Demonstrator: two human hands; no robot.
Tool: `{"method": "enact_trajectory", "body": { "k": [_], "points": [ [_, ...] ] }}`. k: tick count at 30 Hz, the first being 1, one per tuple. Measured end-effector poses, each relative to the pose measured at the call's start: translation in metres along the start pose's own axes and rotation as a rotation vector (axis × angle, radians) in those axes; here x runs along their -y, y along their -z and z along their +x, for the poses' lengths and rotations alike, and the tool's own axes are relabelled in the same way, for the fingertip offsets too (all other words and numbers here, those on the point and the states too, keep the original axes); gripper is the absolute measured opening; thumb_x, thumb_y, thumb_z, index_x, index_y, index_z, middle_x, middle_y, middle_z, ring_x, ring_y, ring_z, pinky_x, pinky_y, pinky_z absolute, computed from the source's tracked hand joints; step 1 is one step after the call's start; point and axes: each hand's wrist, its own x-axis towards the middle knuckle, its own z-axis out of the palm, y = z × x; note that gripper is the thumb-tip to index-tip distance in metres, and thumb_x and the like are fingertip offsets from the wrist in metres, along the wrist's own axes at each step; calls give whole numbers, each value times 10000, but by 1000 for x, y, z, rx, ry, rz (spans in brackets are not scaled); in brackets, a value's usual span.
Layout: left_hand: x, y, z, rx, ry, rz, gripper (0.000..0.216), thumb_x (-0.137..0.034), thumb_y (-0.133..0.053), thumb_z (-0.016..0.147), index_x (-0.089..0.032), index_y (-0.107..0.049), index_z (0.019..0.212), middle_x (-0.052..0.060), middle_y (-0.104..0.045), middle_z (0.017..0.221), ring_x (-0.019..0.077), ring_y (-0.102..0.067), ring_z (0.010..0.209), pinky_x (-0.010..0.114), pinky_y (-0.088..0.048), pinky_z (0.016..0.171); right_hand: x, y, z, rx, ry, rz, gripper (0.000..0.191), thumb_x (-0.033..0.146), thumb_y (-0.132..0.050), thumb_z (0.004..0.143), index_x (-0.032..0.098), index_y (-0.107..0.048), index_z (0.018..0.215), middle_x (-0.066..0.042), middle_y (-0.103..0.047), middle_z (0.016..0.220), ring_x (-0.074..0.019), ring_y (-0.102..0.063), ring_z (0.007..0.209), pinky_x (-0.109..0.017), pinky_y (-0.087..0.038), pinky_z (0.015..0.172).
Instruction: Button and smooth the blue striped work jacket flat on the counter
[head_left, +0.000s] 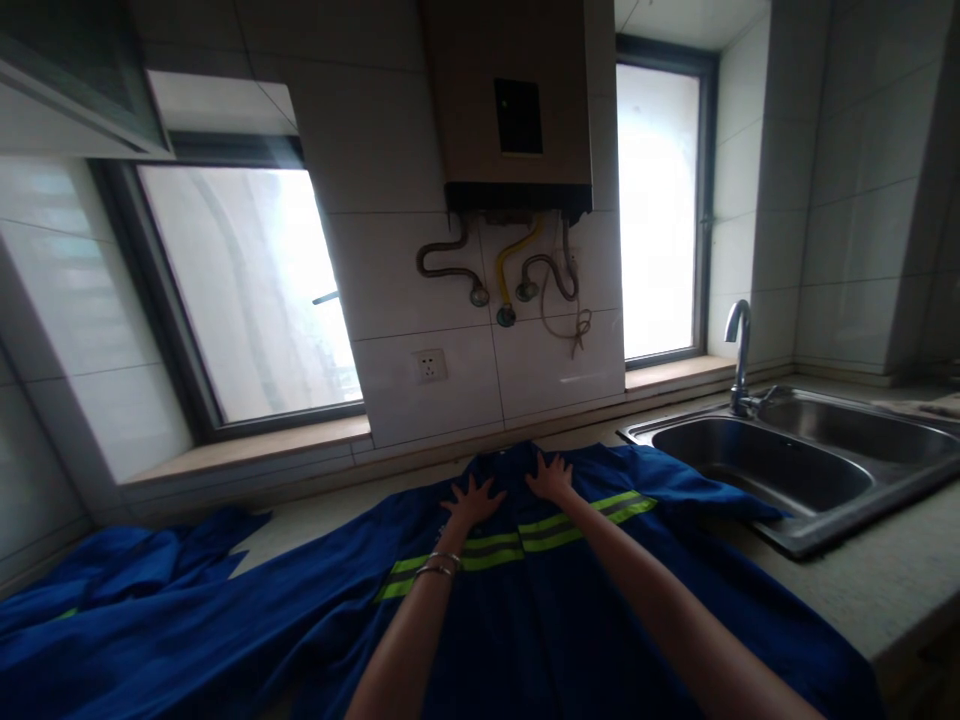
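Note:
A blue work jacket with yellow-green and grey reflective bands lies spread over the countertop, its collar toward the wall. My left hand rests on the upper chest left of the front opening, fingers spread. On the other side, close to the collar, my right hand presses on the cloth with its fingers apart. Neither hand grips anything. One sleeve stretches to the left; the other reaches the edge of the sink. Bangles circle my left wrist.
At right is a double-basin steel sink with a faucet. Another bundle of blue cloth lies at left on the countertop. A water heater with pipes hangs above a wall socket, between two windows.

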Motion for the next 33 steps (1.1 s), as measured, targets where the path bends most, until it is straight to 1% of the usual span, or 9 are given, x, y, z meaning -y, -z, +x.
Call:
{"method": "enact_trajectory", "body": {
  "k": [4, 7, 10, 13, 18, 23, 27, 29, 33],
  "points": [
    [1, -2, -7, -47, -15, 7, 724, -778, -315, 722, -430, -388, 1352, 44, -173, 1543, 538, -57, 1333, 818, -55, 907, 9, 11, -1, -3, -12, -31, 821, 516, -440, 829, 20, -225, 1447, -299, -170, 1467, -410, -150, 1356, -577, -73, 1046],
    [2, -5, -13, -108, -43, 12, 653, -742, -324, 753, -439, -429, 1322, 29, -194, 1539, 499, -76, 1353, 796, -59, 937, 18, 10, -5, -93, 288, -26, 727, 449, -446, 845, 181, -200, 1474, -139, -57, 1537, -307, -57, 1398, -482, -32, 1096],
    [3, -7, -15, -149, -43, 9, 562, -683, -306, 803, -438, -487, 1275, 19, -235, 1526, 458, -105, 1367, 765, -95, 969, 23, 3, -10, -56, 514, -18, 560, 488, -350, 891, 297, -340, 1418, -78, -203, 1518, -287, -179, 1375, -506, -104, 1082],
    [3, -8, -13, -175, -19, -2, 537, -616, -225, 857, -434, -426, 1321, 27, -264, 1516, 434, -139, 1370, 746, -133, 978, 24, -5, -16, -21, 475, -14, 563, 540, -291, 901, 255, -443, 1362, -135, -381, 1423, -308, -320, 1306, -534, -185, 1041],
    [2, -12, -9, -204, 31, -3, 630, -562, -209, 875, -304, -206, 1451, 106, -234, 1521, 440, -163, 1360, 742, -138, 977, 23, -8, -19, -59, 438, 3, 611, 571, -265, 903, 200, -472, 1342, -180, -390, 1405, -332, -332, 1292, -540, -177, 1038],
    [4, -12, -11, -189, 8, 19, 642, -578, -234, 862, -274, -303, 1424, 97, -256, 1515, 429, -156, 1366, 709, -125, 1012, 19, -1, -21, -60, 437, 35, 589, 571, -276, 906, 264, -384, 1398, -114, -356, 1447, -291, -302, 1323, -507, -202, 1052],
    [2, -8, -15, -198, 12, 33, 617, -515, -230, 877, -239, -310, 1422, 67, -257, 1517, 368, -133, 1389, 649, -122, 1063, 19, 3, -29, -225, 374, 86, 531, 408, -246, 942, 203, -332, 1423, -105, -274, 1490, -240, -264, 1343, -455, -163, 1086],
    [0, -8, -16, -213, 31, 38, 615, -485, -247, 872, -205, -333, 1412, 73, -255, 1517, 364, -125, 1391, 655, -114, 1064, 21, 0, -35, -238, 306, 79, 561, 436, -283, 926, 151, -378, 1399, -139, -222, 1504, -288, -204, 1363, -499, -127, 1085],
    [-4, -7, -19, -244, 44, 34, 595, -475, -278, 857, -207, -397, 1375, 80, -293, 1502, 389, -171, 1374, 698, -169, 1022, 25, -12, -40, -102, 242, 73, 740, 601, -272, 884, 97, -336, 1422, -189, -192, 1501, -375, -145, 1365, -585, -90, 1058]
  ]
}}
